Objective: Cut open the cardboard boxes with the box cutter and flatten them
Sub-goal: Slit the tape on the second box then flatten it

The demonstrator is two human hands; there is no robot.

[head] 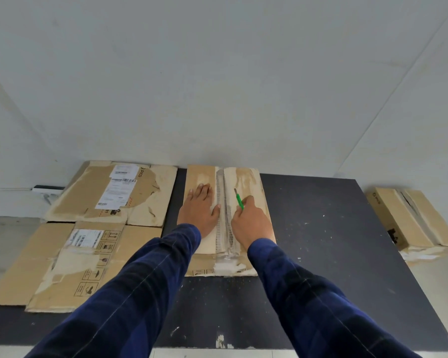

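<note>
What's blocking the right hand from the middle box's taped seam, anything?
Likely yes: the right hand holds the box cutter just beside the taped seam; the left hand lies flat on the other flap.

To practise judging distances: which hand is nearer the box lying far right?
Right. The right hand, holding the green cutter, lies left of that box; the left hand rests flat farther left.

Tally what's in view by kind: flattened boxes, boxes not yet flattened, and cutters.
2 flattened brown cardboard boxes, at left
2 unflattened brown cardboard boxes, one at centre, one at far right
1 green box cutter
Total: 5
</note>
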